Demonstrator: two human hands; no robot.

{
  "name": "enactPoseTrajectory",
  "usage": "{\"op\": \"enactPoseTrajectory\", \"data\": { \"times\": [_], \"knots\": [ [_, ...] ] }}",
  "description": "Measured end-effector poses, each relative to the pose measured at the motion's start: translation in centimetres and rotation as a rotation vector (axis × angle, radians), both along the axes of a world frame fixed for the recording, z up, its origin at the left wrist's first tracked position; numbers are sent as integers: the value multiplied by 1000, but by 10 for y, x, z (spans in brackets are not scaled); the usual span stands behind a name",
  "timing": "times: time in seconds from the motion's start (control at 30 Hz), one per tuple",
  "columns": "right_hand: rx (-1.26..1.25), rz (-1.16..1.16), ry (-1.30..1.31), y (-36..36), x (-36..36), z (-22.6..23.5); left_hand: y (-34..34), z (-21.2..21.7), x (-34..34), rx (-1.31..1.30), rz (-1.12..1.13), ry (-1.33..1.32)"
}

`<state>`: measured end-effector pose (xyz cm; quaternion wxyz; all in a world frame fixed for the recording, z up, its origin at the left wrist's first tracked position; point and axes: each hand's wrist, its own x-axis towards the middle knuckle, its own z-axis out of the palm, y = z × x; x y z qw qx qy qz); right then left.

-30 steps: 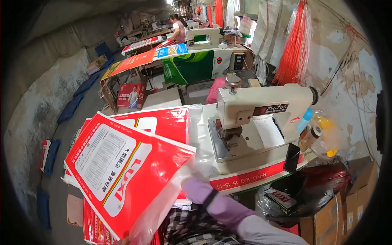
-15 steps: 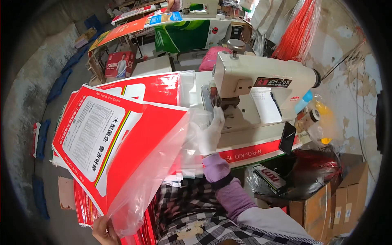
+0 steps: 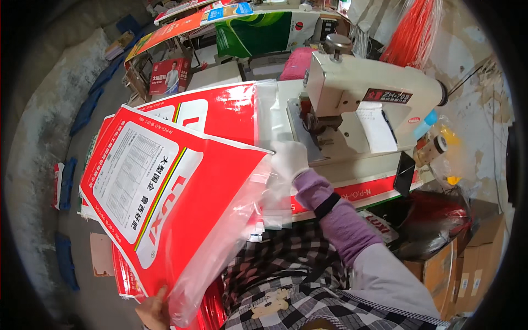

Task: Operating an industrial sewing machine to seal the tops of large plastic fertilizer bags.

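Note:
A red and white printed sack (image 3: 220, 170) lies at a slant over other red sacks (image 3: 231, 110) on the table. A clear plastic liner (image 3: 212, 264) sticks out along its right edge. My left hand (image 3: 154, 311), bare, pinches the sack's lower corner, thumb on top. At the upper right corner my right hand (image 3: 290, 158), in a white glove, is closed on the sack's edge and liner. Just beyond the right hand stands a cream sewing machine (image 3: 352, 82); its needle area is apart from the sack.
A notepad with a pen (image 3: 377, 129) rests on the machine bed. A black phone (image 3: 404, 173) and a thread cone (image 3: 432, 149) are at the right. Cardboard boxes (image 3: 467, 280) stand below. Red strands (image 3: 412, 38) hang at the back.
My right hand has drawn back from the needle area to the sack's upper right corner and closed on it. The sack lies flatter, showing more print. The view has shifted slightly.

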<state>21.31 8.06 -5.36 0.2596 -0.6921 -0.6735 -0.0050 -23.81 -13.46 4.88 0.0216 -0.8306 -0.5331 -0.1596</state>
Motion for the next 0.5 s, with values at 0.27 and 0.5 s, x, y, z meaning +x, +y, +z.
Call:
{"op": "enactPoseTrajectory", "data": {
  "times": [0.27,0.5],
  "knots": [
    [207,1123,160,-99,-132,79,182,4,-158,691,390,-957],
    [211,85,1033,-175,-41,16,439,72,149,458,-253,245]
  ]
}}
